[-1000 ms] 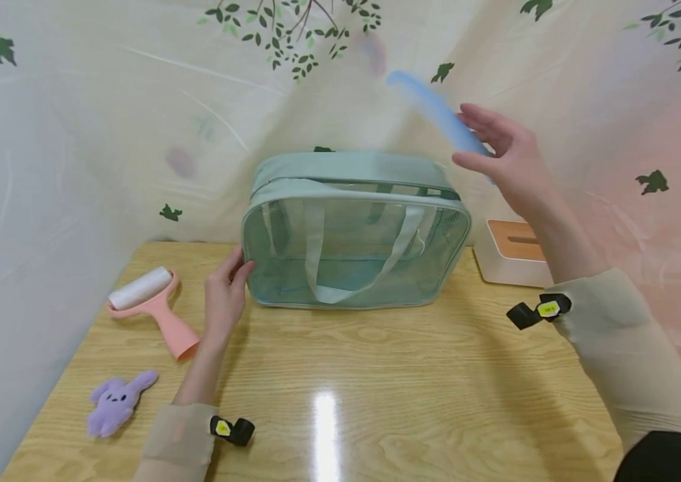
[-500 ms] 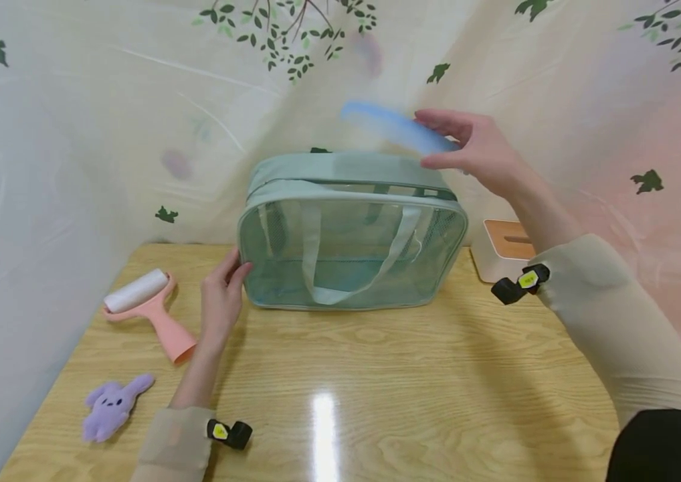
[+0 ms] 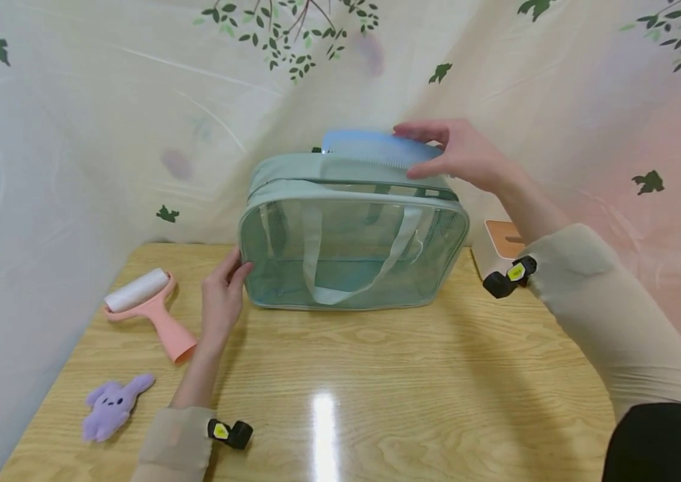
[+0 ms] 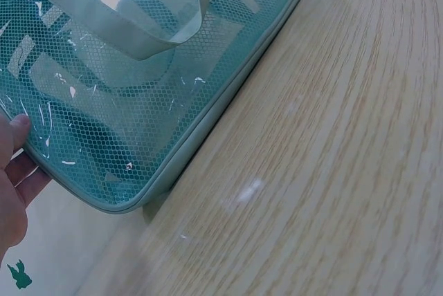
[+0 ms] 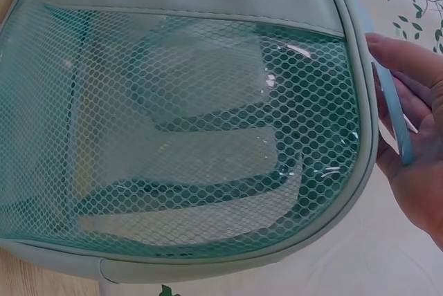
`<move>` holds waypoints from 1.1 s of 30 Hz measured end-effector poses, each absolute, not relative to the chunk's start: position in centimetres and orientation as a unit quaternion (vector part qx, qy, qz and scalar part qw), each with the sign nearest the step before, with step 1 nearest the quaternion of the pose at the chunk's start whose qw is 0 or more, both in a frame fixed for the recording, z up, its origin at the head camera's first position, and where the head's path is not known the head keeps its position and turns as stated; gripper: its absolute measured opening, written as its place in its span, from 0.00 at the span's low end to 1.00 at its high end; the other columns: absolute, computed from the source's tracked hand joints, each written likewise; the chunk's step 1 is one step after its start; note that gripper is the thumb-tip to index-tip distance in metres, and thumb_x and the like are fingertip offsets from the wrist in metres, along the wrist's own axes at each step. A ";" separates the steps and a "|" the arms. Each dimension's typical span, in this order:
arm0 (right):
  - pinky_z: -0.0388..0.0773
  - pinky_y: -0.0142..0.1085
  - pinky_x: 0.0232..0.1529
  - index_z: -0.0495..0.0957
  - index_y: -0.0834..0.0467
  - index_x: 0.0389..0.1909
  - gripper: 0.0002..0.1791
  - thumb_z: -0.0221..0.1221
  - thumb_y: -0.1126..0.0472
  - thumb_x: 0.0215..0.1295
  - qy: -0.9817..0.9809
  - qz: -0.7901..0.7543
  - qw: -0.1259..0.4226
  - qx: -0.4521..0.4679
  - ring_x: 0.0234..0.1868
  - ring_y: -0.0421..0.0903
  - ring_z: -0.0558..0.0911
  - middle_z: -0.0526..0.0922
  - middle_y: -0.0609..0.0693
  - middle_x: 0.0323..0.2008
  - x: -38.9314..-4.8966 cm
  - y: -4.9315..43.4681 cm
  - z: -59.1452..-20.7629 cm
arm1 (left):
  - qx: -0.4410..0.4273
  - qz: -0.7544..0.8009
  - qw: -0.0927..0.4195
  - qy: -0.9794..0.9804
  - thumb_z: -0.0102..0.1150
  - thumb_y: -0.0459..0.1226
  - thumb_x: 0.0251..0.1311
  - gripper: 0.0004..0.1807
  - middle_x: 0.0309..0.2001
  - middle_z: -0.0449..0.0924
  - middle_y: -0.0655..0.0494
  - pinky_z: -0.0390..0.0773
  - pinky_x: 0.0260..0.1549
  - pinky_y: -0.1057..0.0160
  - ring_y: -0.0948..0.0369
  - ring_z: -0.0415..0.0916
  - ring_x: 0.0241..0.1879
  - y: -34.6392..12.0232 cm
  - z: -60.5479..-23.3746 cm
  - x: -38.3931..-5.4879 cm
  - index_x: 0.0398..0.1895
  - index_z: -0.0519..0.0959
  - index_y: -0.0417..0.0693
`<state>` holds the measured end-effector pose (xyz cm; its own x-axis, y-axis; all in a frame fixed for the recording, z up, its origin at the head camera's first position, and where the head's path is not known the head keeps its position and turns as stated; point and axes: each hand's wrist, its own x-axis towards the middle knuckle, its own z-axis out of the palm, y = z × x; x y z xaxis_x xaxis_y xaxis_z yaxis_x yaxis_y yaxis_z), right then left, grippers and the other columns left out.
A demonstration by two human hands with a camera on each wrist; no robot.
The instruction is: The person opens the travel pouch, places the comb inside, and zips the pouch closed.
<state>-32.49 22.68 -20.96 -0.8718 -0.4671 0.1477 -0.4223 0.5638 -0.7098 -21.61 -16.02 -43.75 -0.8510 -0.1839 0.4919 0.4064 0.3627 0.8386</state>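
A mint-green see-through toiletry bag point(image 3: 355, 231) with mesh ends and a hanging strap handle stands upright against the backdrop. My left hand point(image 3: 222, 298) grips its left edge low down, thumb on the front and fingers behind, as the left wrist view also shows. Over the bag's top right, my right hand point(image 3: 467, 154) pinches a translucent blue comb point(image 3: 358, 144) by its right end, between thumb and fingers. The comb lies nearly level, teeth downward, just above the top panel; whether it touches the bag I cannot tell. In the right wrist view the comb point(image 5: 394, 113) appears nearly edge-on beside the bag's rim.
A pink-handled lint roller point(image 3: 162, 321) and a purple plush bunny point(image 3: 113, 407) lie at the left of the wooden table point(image 3: 340, 361). Behind my right forearm stands a white tissue box point(image 3: 500, 248) with a wood-look lid. A leaf-patterned cloth point(image 3: 106, 120) hangs right behind the bag.
My right hand has carried the comb left and down from the upper right to the bag's top, turning it from slanted to nearly level. My left hand keeps its hold on the bag.
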 end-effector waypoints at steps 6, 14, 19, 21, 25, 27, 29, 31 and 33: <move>0.70 0.28 0.61 0.72 0.45 0.73 0.41 0.76 0.55 0.58 0.902 -0.345 0.035 -0.257 0.66 0.42 0.74 0.75 0.43 0.73 -32.7 22.3 -21.3 | -0.066 -0.560 0.263 -0.783 0.57 0.32 0.74 0.21 0.59 0.84 0.40 0.73 0.42 0.85 0.83 0.76 0.43 -15.9 -43.7 -21.6 0.67 0.79 0.47; 0.70 0.42 0.68 0.71 0.46 0.74 0.42 0.75 0.54 0.58 0.914 -0.307 0.048 -0.260 0.68 0.46 0.75 0.74 0.43 0.73 -32.8 21.9 -21.5 | -0.064 -0.565 0.262 -0.780 0.57 0.32 0.73 0.21 0.60 0.84 0.41 0.74 0.42 0.85 0.83 0.76 0.44 -15.8 -43.6 -21.6 0.67 0.79 0.46; 0.68 0.47 0.71 0.72 0.46 0.74 0.41 0.75 0.56 0.58 0.914 -0.296 0.049 -0.272 0.67 0.45 0.75 0.75 0.43 0.72 -32.9 21.8 -21.7 | -0.065 -0.574 0.257 -0.775 0.57 0.32 0.73 0.21 0.61 0.83 0.42 0.74 0.44 0.85 0.83 0.76 0.46 -15.8 -43.6 -21.5 0.67 0.78 0.47; 0.68 0.48 0.72 0.72 0.47 0.73 0.41 0.76 0.57 0.58 0.914 -0.292 0.050 -0.278 0.68 0.45 0.75 0.75 0.43 0.72 -33.0 21.8 -21.7 | -0.064 -0.575 0.254 -0.775 0.57 0.32 0.73 0.21 0.62 0.83 0.42 0.74 0.44 0.85 0.83 0.76 0.46 -15.8 -43.6 -21.5 0.67 0.78 0.46; 0.67 0.49 0.73 0.73 0.47 0.73 0.41 0.76 0.58 0.57 0.913 -0.286 0.048 -0.288 0.70 0.46 0.74 0.76 0.44 0.72 -33.0 21.7 -21.7 | -0.062 -0.575 0.253 -0.776 0.57 0.31 0.73 0.21 0.62 0.82 0.41 0.75 0.45 0.85 0.84 0.76 0.47 -15.8 -43.7 -21.6 0.67 0.78 0.45; 0.68 0.48 0.73 0.73 0.46 0.72 0.41 0.77 0.57 0.56 0.914 -0.276 0.046 -0.293 0.71 0.46 0.74 0.77 0.44 0.71 -33.0 21.6 -21.6 | -0.063 -0.573 0.254 -0.777 0.57 0.31 0.73 0.21 0.62 0.82 0.41 0.75 0.45 0.85 0.83 0.76 0.47 -15.8 -43.7 -21.6 0.67 0.78 0.45; 0.68 0.48 0.73 0.74 0.43 0.72 0.41 0.77 0.56 0.56 0.917 -0.266 0.046 -0.295 0.71 0.46 0.74 0.77 0.43 0.71 -33.0 21.6 -21.6 | -0.065 -0.572 0.255 -0.777 0.57 0.31 0.73 0.21 0.61 0.83 0.41 0.75 0.45 0.85 0.83 0.76 0.47 -15.8 -43.7 -21.7 0.67 0.78 0.45; 0.69 0.48 0.73 0.74 0.42 0.71 0.40 0.77 0.55 0.56 0.919 -0.258 0.047 -0.295 0.71 0.46 0.74 0.77 0.43 0.71 -33.0 21.5 -21.5 | -0.066 -0.570 0.256 -0.778 0.57 0.31 0.73 0.21 0.61 0.83 0.41 0.75 0.45 0.84 0.83 0.76 0.46 -15.8 -43.7 -21.7 0.68 0.78 0.46; 0.69 0.48 0.73 0.74 0.42 0.71 0.41 0.78 0.54 0.55 0.920 -0.254 0.048 -0.295 0.72 0.46 0.74 0.76 0.43 0.71 -33.0 21.4 -21.5 | -0.067 -0.568 0.256 -0.780 0.57 0.31 0.74 0.21 0.61 0.83 0.41 0.75 0.44 0.85 0.83 0.77 0.46 -15.8 -43.7 -21.7 0.68 0.78 0.46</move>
<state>-33.03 21.39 -21.46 -0.8213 -0.5673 0.0606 -0.5183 0.6974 -0.4950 -21.65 -15.83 -43.71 -0.8595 -0.1860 0.4760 0.3959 0.3468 0.8503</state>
